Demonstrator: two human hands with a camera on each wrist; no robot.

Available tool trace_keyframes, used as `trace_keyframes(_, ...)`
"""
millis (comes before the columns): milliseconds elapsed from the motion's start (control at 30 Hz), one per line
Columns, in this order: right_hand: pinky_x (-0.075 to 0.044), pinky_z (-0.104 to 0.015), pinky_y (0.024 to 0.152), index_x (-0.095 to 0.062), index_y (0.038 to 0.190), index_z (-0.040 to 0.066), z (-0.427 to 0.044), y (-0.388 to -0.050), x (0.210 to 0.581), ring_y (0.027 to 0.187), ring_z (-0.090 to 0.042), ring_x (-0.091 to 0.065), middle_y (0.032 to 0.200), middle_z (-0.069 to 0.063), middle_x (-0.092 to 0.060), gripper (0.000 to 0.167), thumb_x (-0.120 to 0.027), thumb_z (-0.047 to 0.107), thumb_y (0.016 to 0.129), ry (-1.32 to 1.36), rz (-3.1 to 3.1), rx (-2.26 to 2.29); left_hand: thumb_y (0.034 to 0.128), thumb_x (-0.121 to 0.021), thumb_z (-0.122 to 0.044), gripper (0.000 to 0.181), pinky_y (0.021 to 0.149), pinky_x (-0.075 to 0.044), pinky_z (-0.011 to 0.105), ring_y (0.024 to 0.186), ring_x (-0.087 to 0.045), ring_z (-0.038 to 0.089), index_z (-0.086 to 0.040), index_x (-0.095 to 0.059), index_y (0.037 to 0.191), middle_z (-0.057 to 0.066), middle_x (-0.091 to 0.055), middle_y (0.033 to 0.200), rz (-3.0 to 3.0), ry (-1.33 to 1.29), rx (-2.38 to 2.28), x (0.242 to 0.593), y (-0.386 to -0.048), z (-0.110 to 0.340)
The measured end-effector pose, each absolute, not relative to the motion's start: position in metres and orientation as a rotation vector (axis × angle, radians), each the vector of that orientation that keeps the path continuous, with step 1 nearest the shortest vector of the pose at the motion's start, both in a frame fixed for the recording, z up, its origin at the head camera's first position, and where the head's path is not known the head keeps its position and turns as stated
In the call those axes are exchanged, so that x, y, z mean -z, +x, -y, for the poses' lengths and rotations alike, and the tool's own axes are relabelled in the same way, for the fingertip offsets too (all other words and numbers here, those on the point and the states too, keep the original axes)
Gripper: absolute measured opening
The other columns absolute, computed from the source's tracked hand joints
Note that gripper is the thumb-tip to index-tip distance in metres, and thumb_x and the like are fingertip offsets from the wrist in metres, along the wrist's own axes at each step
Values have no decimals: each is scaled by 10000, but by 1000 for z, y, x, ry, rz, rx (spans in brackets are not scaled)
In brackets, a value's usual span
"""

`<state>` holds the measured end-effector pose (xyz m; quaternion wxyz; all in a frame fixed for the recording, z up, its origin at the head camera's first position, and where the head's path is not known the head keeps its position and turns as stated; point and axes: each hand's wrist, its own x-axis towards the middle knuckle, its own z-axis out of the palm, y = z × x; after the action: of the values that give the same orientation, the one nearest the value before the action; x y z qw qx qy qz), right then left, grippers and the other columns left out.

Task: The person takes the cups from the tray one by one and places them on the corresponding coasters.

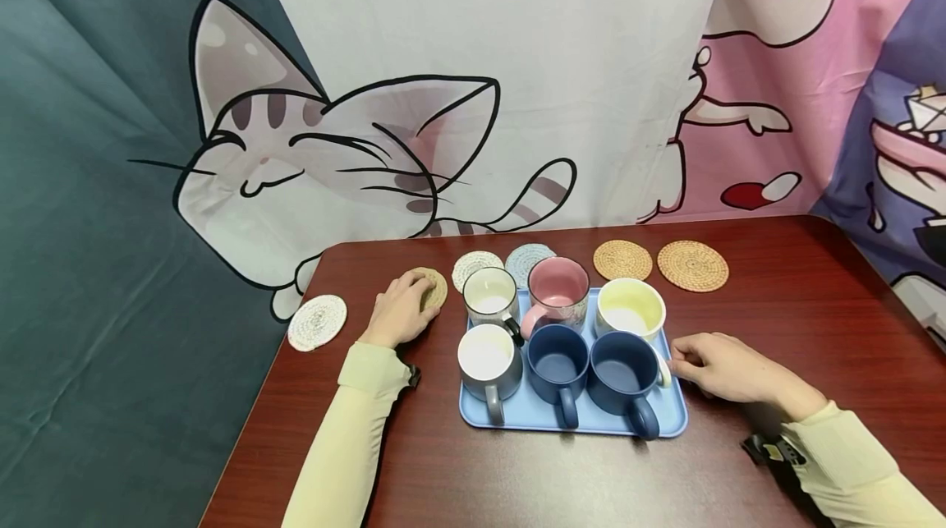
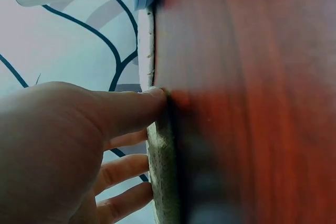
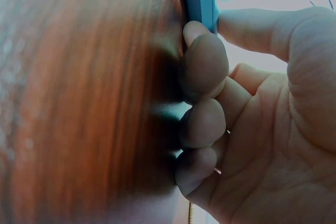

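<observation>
While the head view gives me the whole layout, it won't show how the left hand (image 1: 397,312) meets the straw coaster (image 1: 438,290); the left wrist feed does: thumb tip at the coaster's edge, other fingers spread apart, tips against it. Contact yes, pinch or not I can't tell. That coaster lies on the table (image 1: 429,470), left of the blue tray (image 1: 528,420). Right hand (image 1: 720,364): head view puts it at the tray's right side; the right wrist view adds thumb and index pinching the rim, remaining fingers curled.

Edges: one white coaster (image 1: 318,323) lies near the table's left edge. Broad stretch of wood in front of the tray, more right of the right hand, narrower gap between left hand and tray. Tight behind: second white coaster (image 1: 473,265) and pale blue coaster (image 1: 526,258), both partly hidden by mugs from my angle.

Counts: one tray, six mugs on it. Back row: black-handled mug (image 1: 484,314), pink mug (image 1: 557,298), yellow-lined mug (image 1: 631,310). Front: grey mug (image 1: 489,364), navy mug (image 1: 557,360), second navy mug (image 1: 624,372). Six coasters: two white, one pale blue, three straw, including right-hand pair: smaller one (image 1: 623,259), larger one (image 1: 693,266).
</observation>
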<state>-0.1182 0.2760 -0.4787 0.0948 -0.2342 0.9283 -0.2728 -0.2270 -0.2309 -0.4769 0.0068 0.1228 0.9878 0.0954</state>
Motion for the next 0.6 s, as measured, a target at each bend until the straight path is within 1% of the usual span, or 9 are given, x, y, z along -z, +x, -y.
trace_keyframes(233,-335,-184,550,-486,707,275,-276,-118,477,522,47,-417,572,219,-395,347,-662,225,1002,-699,-2750,811,974,-702,-348,486,990,-464,634,1411,-472,360,-171,-612,1417,98,-468,1575,-3074,352,-319,476,-239,227)
trace_keyframes(600,-342,-188,554,-491,713,267,-277,-118,478,523,41,-428,573,210,-407,340,-664,233,1004,-690,-2739,818,986,-679,-348,484,1003,-440,653,1423,-453,372,-177,-596,1432,96,-440,1598,-3061,311,-352,476,-249,225)
